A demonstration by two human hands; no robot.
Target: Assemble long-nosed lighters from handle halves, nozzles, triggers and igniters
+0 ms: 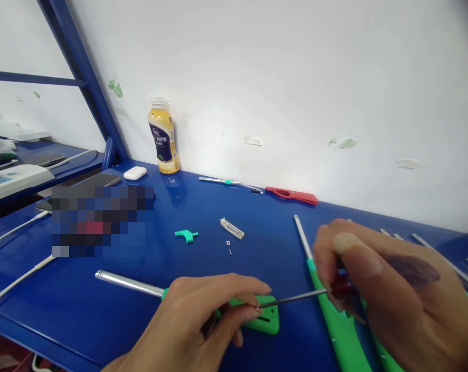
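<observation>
My right hand (392, 289) is closed around a screwdriver with a dark red handle. The screwdriver's metal shaft (296, 298) points left, its tip at my left fingertips. My left hand (210, 315) pinches a tiny screw (258, 307) against that tip. Under my left fingers lies a green lighter body (268, 323) with slots, its metal tube (129, 281) reaching out to the left. Behind my hands are a teal trigger piece (187, 236), a clear fuel cartridge (232, 228), a small pinkish square part (228, 243) and a small screw (230, 252).
Several green lighters (334, 325) lie at the right, partly behind my right hand. Near the wall are a red lighter (293, 196), a metal tube (218, 181), a yellow bottle (164, 139) and a white case (135, 173). White cables (20, 281) cross the left side.
</observation>
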